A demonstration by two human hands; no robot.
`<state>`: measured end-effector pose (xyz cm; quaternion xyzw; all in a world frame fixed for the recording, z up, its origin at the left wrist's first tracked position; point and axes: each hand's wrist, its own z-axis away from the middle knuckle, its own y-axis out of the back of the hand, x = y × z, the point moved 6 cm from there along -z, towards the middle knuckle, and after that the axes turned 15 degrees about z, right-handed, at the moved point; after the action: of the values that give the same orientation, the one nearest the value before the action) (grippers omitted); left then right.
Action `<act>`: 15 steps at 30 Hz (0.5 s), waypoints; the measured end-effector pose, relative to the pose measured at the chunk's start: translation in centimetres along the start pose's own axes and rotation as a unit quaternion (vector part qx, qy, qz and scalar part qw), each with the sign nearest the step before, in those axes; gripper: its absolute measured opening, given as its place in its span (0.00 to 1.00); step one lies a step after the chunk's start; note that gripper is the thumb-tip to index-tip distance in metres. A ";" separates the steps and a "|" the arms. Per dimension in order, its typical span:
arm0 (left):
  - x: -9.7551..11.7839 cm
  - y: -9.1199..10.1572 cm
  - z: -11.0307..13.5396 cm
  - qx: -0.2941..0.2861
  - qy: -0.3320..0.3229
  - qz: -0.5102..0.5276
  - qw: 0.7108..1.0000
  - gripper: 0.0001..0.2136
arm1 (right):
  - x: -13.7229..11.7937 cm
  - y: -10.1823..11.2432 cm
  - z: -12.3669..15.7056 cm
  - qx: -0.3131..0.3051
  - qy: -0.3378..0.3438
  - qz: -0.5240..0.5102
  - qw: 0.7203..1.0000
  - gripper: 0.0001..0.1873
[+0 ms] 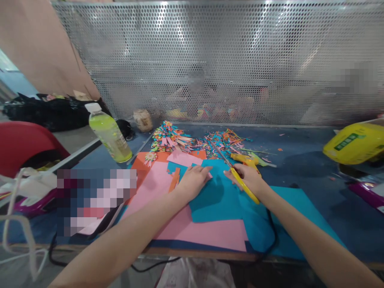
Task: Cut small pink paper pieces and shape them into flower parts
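My left hand (193, 180) lies on a teal paper sheet (222, 200), fingers together and pressing it flat near its far edge. My right hand (250, 179) is closed round the yellow handles of a pair of scissors (237, 176), whose blades point away toward the scrap pile. Pink paper (207, 232) lies under the teal sheet. An orange sheet (144, 164) and a pink sheet (153, 186) sit to the left.
A heap of coloured paper scraps (195, 140) lies at the back by the perforated metal screen (222, 60). A green drink bottle (109, 134) stands at left. A yellow container (355, 144) sits at right. A black cable (270, 240) runs off the table's front edge.
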<state>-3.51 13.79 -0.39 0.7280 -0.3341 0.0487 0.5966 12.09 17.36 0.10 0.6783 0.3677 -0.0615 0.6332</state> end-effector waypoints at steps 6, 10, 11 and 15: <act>-0.4 1.1 -0.1 0.076 0.033 0.269 0.960 0.15 | -0.7 0.2 0.2 -0.011 -0.022 -0.052 0.998 0.18; -0.8 0.2 0.3 0.092 0.126 0.563 0.812 0.16 | -1.9 0.2 0.5 -0.025 -0.032 -0.150 0.988 0.16; -0.6 -0.4 0.3 0.078 0.145 0.607 0.778 0.16 | -2.2 0.1 0.5 -0.025 -0.032 -0.163 0.986 0.16; 0.4 -2.3 0.6 0.056 0.180 0.695 0.694 0.17 | -2.8 -0.2 0.5 -0.024 -0.038 -0.227 0.973 0.17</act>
<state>-2.17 13.20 -2.29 0.2977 -0.6274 0.5986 0.3992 10.17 15.71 1.41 0.5590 0.4894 -0.2207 0.6319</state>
